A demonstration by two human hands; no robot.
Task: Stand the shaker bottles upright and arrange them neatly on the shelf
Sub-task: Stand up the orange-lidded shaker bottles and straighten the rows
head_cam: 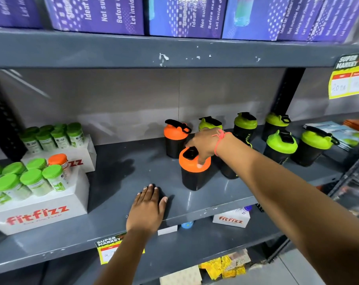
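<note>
Green-capped jars [37, 177] in fitfizz boxes [40, 212].

Left hand [147, 206] flat, fingers spread; right hand [203, 145] reaching forward, fingertips pointing down.

The right hand [203, 145] hides much of one green-lidded shaker [210, 123].

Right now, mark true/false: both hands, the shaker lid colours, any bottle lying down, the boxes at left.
1. The right hand grips the front orange-lidded shaker by its lid. True.
2. The left hand holds a shaker. False: it rests flat on the shelf.
3. Two shakers have orange lids. True; the second stands behind.
4. A green-lidded shaker lies on its side. False: all visible ones stand upright.
5. The fitfizz box holds shakers. False: small jars.
</note>
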